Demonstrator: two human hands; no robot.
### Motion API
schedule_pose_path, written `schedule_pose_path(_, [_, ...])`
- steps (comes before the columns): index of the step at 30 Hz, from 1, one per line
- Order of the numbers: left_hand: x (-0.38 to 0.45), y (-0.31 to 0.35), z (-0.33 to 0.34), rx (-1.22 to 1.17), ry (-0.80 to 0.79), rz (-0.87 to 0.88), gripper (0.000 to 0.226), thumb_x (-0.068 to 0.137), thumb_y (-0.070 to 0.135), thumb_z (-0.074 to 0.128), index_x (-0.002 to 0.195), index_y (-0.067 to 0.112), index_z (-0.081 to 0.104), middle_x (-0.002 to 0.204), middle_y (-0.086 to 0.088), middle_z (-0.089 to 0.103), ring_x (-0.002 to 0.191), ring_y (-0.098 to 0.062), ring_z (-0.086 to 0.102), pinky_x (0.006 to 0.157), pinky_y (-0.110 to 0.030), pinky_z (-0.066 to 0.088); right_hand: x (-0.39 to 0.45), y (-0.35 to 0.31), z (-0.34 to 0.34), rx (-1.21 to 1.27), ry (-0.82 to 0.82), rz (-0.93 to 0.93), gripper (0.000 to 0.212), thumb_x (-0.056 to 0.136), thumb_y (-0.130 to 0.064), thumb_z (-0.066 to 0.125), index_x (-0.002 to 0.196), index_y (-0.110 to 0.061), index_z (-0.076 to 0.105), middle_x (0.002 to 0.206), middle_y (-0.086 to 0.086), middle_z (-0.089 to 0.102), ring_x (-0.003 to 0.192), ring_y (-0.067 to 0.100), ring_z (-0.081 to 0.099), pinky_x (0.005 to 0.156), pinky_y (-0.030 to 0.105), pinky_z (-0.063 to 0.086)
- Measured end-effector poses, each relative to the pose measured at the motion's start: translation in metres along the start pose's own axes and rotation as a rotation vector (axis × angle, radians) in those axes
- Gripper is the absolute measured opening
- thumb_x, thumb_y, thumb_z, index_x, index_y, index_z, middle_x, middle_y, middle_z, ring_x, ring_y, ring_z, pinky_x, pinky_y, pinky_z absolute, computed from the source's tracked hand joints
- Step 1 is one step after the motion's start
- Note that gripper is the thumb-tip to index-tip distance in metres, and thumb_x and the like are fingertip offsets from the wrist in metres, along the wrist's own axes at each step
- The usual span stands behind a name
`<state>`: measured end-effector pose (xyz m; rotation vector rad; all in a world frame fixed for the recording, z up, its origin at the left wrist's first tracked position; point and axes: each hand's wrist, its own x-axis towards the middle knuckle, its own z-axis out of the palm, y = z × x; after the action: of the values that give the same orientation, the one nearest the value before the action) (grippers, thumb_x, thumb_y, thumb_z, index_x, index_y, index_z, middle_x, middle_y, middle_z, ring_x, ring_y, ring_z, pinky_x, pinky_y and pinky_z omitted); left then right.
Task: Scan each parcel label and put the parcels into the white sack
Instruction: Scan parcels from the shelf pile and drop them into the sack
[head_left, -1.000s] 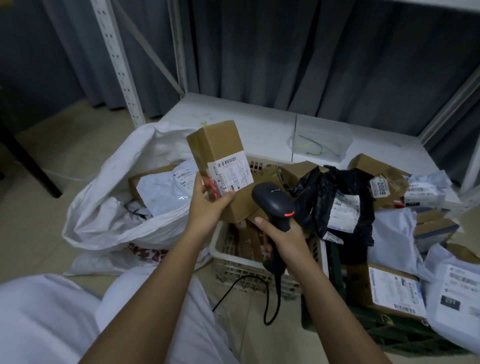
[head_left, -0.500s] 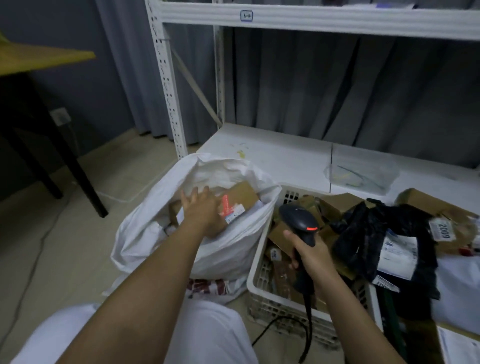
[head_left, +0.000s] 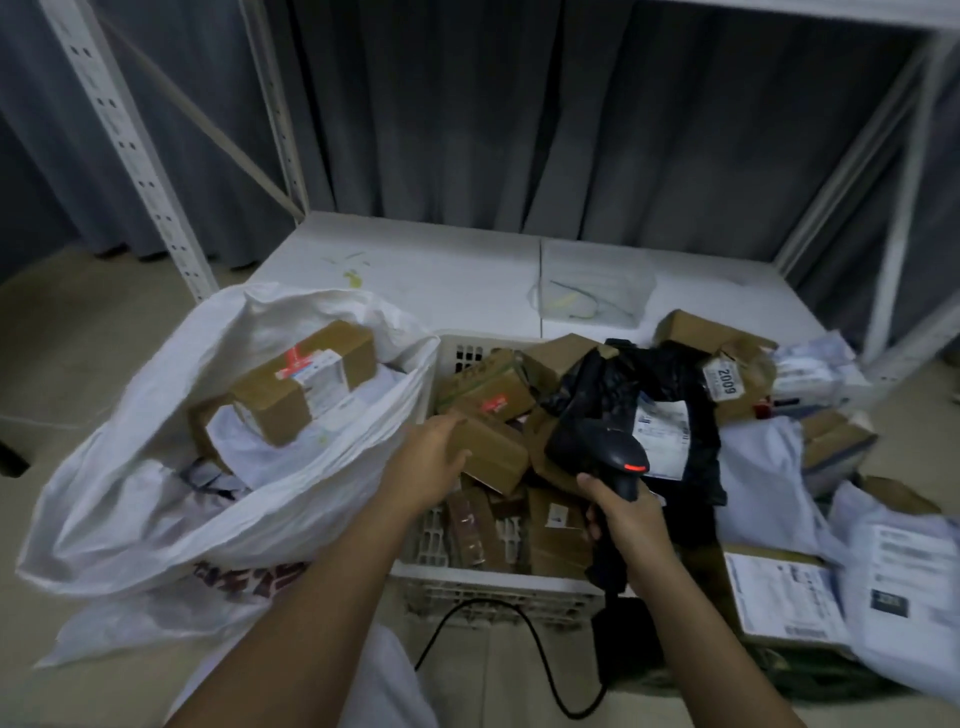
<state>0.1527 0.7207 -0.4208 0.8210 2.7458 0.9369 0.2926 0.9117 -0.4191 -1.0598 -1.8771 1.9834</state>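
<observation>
The left hand (head_left: 434, 457) had left the sack (head_left: 156, 509) since half a second earlier and swung right to the basket (head_left: 498, 584), leaving the scanned box (head_left: 306, 382) lying on top inside the sack. Now its fingers were curling round the near end of a brown carton (head_left: 493, 454) on the basket's heap, touching it but not yet lifting. The right hand (head_left: 631, 525) gripped the scanner (head_left: 608, 449) by its handle, red light showing, head over the heap. To do this well, the carton probably wanted a firm grip and a turn to bring its label, not visible here, toward the scanner.
</observation>
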Motion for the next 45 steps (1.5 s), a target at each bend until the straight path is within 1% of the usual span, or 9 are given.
schedule_pose_path(4, [0.029, 0.003, 0.034, -0.028, -0.066, -0.041, 0.052, 0.091, 0.02, 0.063, 0.139, 0.011, 0.043, 0.137, -0.01, 0.05, 0.12, -0.026, 0.052, 0.081, -0.019, 0.033, 0.017, 0.005, -0.005, 0.044, 0.006, 0.025, 0.02, 0.086, -0.016, 0.071, 0.095, -0.007, 0.055, 0.055, 0.008, 0.05, 0.042, 0.02, 0.044, 0.052, 0.034, 0.04])
schedule_pose_path(9, [0.072, -0.02, 0.074, -0.094, -0.04, -0.105, 0.058, 0.086, 0.024, 0.063, 0.138, 0.006, 0.044, 0.138, -0.017, 0.048, 0.126, -0.034, 0.047, 0.103, -0.037, 0.039, 0.043, 0.004, 0.001, 0.051, -0.039, 0.044, 0.017, 0.086, -0.016, 0.07, 0.09, -0.009, 0.056, 0.055, 0.007, 0.052, 0.044, 0.019, 0.045, 0.053, 0.034, 0.04])
schedule_pose_path(14, [0.101, -0.036, 0.103, 0.033, -0.071, -0.281, 0.083, 0.095, 0.034, 0.055, 0.152, 0.003, 0.004, 0.159, -0.019, 0.006, 0.147, -0.034, 0.01, 0.117, -0.044, 0.019, 0.065, 0.013, 0.003, 0.039, -0.059, 0.033, 0.016, 0.084, -0.018, 0.073, 0.086, -0.018, 0.058, 0.061, 0.005, 0.055, 0.049, 0.019, 0.048, 0.054, 0.032, 0.04])
schedule_pose_path(16, [0.108, -0.041, 0.112, -0.034, -0.053, -0.371, 0.09, 0.094, 0.039, 0.055, 0.151, 0.0, -0.003, 0.157, -0.022, 0.013, 0.144, -0.036, 0.018, 0.115, -0.046, 0.024, 0.071, 0.017, 0.006, 0.042, -0.074, 0.04, 0.015, 0.084, -0.018, 0.074, 0.088, -0.018, 0.059, 0.062, 0.003, 0.056, 0.051, 0.016, 0.049, 0.055, 0.032, 0.039])
schedule_pose_path(23, [0.117, -0.049, 0.126, -0.211, 0.011, -0.608, 0.049, 0.09, 0.053, 0.056, 0.124, 0.019, 0.047, 0.137, -0.016, 0.031, 0.13, -0.035, 0.029, 0.106, -0.041, 0.03, 0.083, 0.027, 0.017, 0.074, -0.118, 0.137, 0.014, 0.085, -0.019, 0.072, 0.092, -0.015, 0.061, 0.065, 0.01, 0.052, 0.048, 0.019, 0.047, 0.055, 0.034, 0.041])
schedule_pose_path(27, [0.114, -0.044, 0.135, -0.493, -0.034, -0.748, 0.04, 0.088, 0.044, 0.063, 0.105, 0.022, 0.035, 0.134, -0.014, 0.033, 0.11, -0.03, 0.039, 0.086, -0.037, 0.035, 0.079, 0.026, 0.017, 0.091, -0.137, 0.152, 0.014, 0.087, -0.017, 0.071, 0.093, -0.013, 0.059, 0.062, 0.008, 0.051, 0.047, 0.018, 0.046, 0.053, 0.033, 0.041])
schedule_pose_path(34, [0.091, -0.036, 0.097, -0.689, -0.014, -0.732, 0.117, 0.067, 0.045, 0.081, 0.153, 0.018, 0.006, 0.155, -0.011, 0.024, 0.136, -0.034, 0.036, 0.107, -0.048, 0.039, 0.06, 0.033, 0.004, 0.046, -0.135, 0.176, 0.015, 0.087, -0.017, 0.069, 0.093, -0.007, 0.06, 0.059, 0.008, 0.052, 0.046, 0.019, 0.045, 0.052, 0.033, 0.039])
schedule_pose_path(41, [0.045, 0.005, 0.009, -0.619, -0.021, -0.587, 0.103, 0.073, 0.046, 0.074, 0.153, 0.019, 0.015, 0.153, -0.008, 0.03, 0.128, -0.03, 0.045, 0.093, -0.036, 0.043, 0.031, 0.019, -0.005, 0.07, -0.101, 0.185, 0.02, 0.087, -0.021, 0.069, 0.095, -0.004, 0.061, 0.061, 0.008, 0.056, 0.048, 0.021, 0.047, 0.058, 0.036, 0.043])
schedule_pose_path(45, [0.003, 0.034, -0.035, -0.756, 0.124, -0.425, 0.081, 0.086, 0.024, 0.069, 0.151, 0.027, 0.02, 0.134, -0.006, 0.042, 0.093, -0.011, 0.055, 0.072, -0.024, 0.044, 0.013, -0.002, 0.007, 0.182, -0.025, 0.169, 0.033, 0.087, -0.027, 0.071, 0.112, -0.01, 0.061, 0.088, 0.009, 0.066, 0.052, 0.019, 0.05, 0.055, 0.031, 0.046])
